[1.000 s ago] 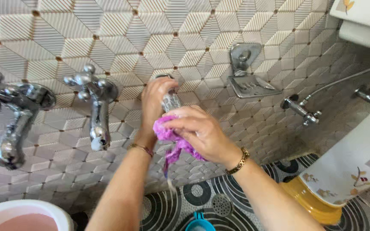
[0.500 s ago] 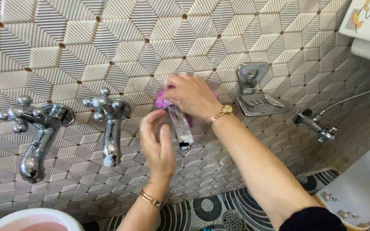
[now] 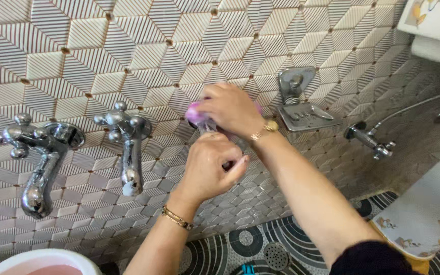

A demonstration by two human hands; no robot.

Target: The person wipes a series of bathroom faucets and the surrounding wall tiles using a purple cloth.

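The tiled wall (image 3: 189, 46) carries two chrome taps (image 3: 126, 147), a metal soap dish (image 3: 304, 109) and a small valve (image 3: 370, 142).

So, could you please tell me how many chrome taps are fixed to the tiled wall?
3: one chrome tap at far left, a second beside it, and a third mostly hidden under the left hand and right hand holding a purple cloth.

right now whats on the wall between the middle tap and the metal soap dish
In the head view, both hands: the right hand presses a purple cloth on a third tap, and the left hand grips that tap's spout below it.
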